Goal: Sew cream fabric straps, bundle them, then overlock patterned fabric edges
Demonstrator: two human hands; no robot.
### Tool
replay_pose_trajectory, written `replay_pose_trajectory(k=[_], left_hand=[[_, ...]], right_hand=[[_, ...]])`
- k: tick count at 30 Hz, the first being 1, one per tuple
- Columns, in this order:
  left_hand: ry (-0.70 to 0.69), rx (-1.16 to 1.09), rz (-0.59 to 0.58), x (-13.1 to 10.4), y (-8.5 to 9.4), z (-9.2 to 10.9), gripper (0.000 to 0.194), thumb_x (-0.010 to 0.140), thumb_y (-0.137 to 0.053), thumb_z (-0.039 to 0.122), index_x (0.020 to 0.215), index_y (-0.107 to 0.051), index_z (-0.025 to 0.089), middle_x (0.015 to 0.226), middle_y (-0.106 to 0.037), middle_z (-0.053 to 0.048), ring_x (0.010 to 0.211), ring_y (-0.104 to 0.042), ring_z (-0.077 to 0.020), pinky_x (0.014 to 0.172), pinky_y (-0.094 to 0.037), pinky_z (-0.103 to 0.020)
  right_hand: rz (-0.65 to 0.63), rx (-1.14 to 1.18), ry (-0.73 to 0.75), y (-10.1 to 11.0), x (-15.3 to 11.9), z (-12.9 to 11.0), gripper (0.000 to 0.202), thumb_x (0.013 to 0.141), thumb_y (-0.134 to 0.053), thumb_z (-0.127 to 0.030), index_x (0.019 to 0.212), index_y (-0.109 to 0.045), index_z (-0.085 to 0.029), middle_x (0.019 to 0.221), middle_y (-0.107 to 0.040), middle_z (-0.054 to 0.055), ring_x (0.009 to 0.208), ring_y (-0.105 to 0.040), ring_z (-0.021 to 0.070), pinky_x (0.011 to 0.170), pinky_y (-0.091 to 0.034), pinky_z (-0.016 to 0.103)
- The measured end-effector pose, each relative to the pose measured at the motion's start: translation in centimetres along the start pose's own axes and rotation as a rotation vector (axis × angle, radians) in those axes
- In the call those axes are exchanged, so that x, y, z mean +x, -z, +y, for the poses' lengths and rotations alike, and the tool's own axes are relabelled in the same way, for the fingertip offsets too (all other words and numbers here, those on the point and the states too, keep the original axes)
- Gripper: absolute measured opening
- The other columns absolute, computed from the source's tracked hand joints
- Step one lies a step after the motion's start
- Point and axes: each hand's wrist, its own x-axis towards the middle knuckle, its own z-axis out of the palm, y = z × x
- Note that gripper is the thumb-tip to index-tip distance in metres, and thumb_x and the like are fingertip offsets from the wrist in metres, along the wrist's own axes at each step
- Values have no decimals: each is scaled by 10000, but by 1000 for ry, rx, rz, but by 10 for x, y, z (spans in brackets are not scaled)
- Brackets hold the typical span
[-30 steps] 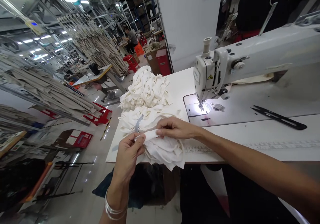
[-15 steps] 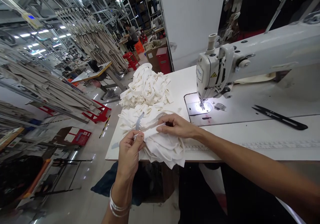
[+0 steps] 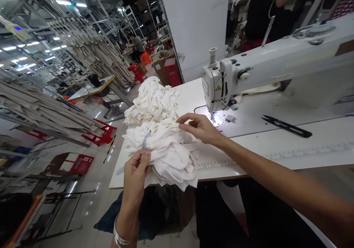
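A heap of white fabric pieces (image 3: 174, 159) lies at the table's front left edge, with a second cream heap (image 3: 155, 100) behind it. My left hand (image 3: 136, 170) pinches the end of a white fabric piece at the near heap's left side. My right hand (image 3: 197, 127) is over the heap's upper right, thumb and index finger closed at the fabric's edge; what lies between the fingertips is too small to make out. A grey-blue strip (image 3: 145, 141) rests on the near heap, just above my left hand.
A white sewing machine (image 3: 218, 85) with its lamp lit stands right of the heaps. Black thread snips (image 3: 287, 126) lie on the table (image 3: 249, 144). Red stools, hanging garments and a seated person (image 3: 136, 47) are farther back.
My right hand has moved up and away from my left hand, along the fabric. The view has shifted, so the sewing machine appears farther left.
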Motion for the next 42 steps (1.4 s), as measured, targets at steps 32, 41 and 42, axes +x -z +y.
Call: replay_pose_trajectory(k=[32,41,42], left_hand=[[-260,13,-223,14,-29,56,194,786,-679,309,682,-578,181,625,-504,25,621,-445,-108,608,-363,-225],[-124,-334,-126,12,20,39,256,711,-643,264,557,-457,177,517,-370,47,572,-460,-108,677,-466,-256],[-134,-299,-106,11,20,37,205,721,-657,262,626,-495,179,554,-405,53,569,-462,-100,677,-466,-256]], right_hand=[[-373,369,81,-7,6,-14,211,931,-582,-367,920,-573,-157,727,-587,-11,662,-549,112,634,-436,250],[-289,-84,267,-29,19,-8,128,846,-661,-222,954,-681,-156,975,-698,70,910,-623,188,801,-462,310],[-254,-54,253,-32,18,-6,109,857,-646,-229,930,-684,-158,941,-693,63,870,-619,177,771,-464,301]])
